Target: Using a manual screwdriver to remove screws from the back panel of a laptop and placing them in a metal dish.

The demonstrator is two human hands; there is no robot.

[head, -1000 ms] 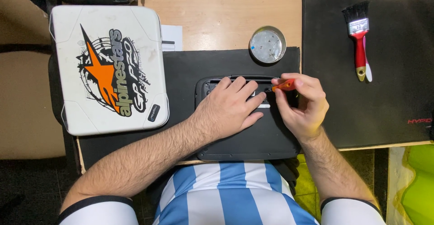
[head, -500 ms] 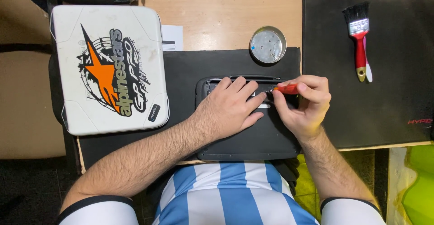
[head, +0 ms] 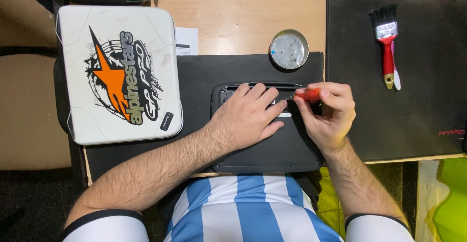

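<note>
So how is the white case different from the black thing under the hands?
The white case is pale with an orange and black picture on top; the black device is dark and plain. The white case lies untouched at the left, while the left hand presses flat on the black device and the right hand holds an orange-handled tool at its top edge. The white case looks larger. Both lie flat and have rounded corners.

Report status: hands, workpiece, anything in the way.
Left hand flat on black device. Right hand grips red-handled tool at its top edge. Round tin apart, clear.
</note>
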